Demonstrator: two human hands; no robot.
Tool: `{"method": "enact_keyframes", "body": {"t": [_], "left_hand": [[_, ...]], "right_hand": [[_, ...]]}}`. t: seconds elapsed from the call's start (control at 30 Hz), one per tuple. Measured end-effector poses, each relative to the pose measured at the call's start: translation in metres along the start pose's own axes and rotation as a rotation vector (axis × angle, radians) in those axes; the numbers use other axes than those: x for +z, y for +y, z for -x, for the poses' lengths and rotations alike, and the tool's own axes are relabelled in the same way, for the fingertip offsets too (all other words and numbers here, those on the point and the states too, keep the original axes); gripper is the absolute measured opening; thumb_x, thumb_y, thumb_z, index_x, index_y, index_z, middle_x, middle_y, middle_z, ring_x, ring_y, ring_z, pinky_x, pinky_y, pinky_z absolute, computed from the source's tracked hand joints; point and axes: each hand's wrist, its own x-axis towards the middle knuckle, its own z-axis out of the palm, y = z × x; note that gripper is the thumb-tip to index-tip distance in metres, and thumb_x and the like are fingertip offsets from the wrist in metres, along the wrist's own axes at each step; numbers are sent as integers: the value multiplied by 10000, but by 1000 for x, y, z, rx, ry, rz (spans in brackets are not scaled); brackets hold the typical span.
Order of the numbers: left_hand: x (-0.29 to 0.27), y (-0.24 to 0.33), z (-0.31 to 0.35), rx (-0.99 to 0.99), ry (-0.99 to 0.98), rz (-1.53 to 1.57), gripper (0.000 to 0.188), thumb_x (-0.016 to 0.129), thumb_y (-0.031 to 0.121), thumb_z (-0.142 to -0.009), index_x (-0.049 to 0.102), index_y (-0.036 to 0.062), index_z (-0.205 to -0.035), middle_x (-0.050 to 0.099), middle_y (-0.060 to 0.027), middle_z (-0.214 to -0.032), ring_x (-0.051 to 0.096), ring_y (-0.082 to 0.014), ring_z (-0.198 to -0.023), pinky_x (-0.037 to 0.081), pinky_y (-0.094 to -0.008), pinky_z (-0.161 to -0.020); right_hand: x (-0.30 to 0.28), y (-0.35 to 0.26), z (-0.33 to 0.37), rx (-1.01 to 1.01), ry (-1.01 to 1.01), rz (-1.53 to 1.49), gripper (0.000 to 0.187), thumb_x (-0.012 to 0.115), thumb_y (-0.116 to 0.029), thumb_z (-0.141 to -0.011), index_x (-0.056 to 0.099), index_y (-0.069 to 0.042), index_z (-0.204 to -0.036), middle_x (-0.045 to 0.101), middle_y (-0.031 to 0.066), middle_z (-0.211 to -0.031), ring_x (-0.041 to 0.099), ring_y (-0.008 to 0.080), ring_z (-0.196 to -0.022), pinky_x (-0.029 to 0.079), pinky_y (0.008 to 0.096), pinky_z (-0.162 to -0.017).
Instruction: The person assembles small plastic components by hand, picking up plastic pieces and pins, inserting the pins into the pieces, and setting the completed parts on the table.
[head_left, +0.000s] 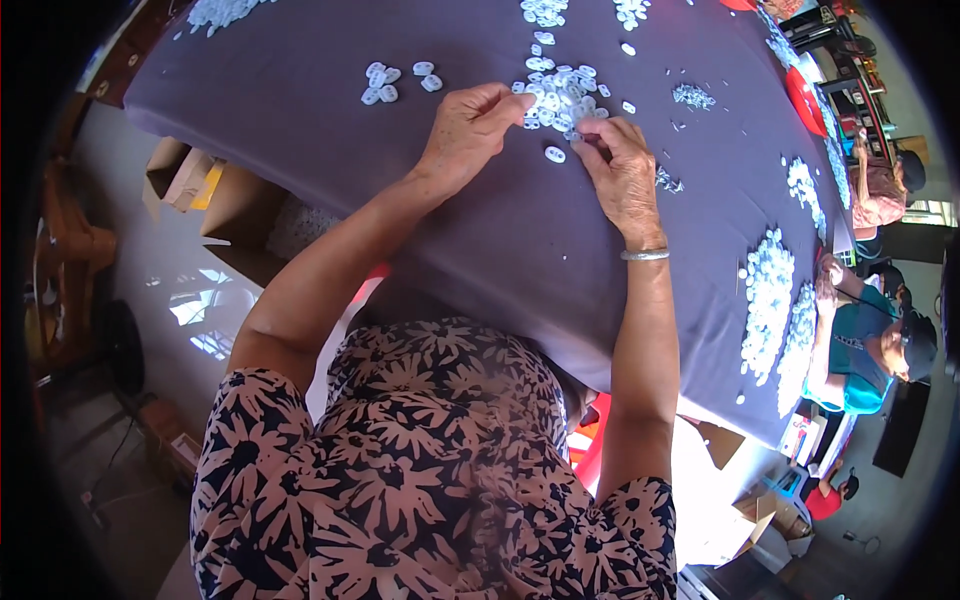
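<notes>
Where the left hand (pixel 468 130) meets white pieces (pixel 565 92), its pinched fingers hide any grip. The right hand (pixel 622 168) has nearly closed fingers; their hold cannot be told.

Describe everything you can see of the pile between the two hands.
The pile is a loose heap of small, whitish, rounded oblong pieces that look like plastic; many show dark spots that may be holes. Pieces overlap at odd angles, with a few strays around the edge. It lies on the dark cloth. The left hand's fingertips meet its left side; the right hand's are at its lower right. Whether either grip holds a piece is unclear.
</notes>
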Motion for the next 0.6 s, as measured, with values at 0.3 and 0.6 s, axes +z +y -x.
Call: {"method": "enact_keyframes", "body": {"t": [0.3,0.6], "left_hand": [[-1,-2,3,54,-17,-85,268,624,250,-869,601,29,-720,430,47,-545,376,-29,-523,304,-213,-476],[12,-3,14,122,-214,-89,336,582,128,-901,509,104,-1228,611,-6,-907,568,-70,-800,437,-213,-608]], "right_hand": [[-10,-8,8,95,-22,-122,161,699,10,-729,642,-42,-870,573,9,-732,534,76,-600,456,233,-558],[-9,-34,5,104,107,-221,196,696,46,-696,635,-23,-869,598,-15,-699,501,36,-565,438,200,-533]]}}
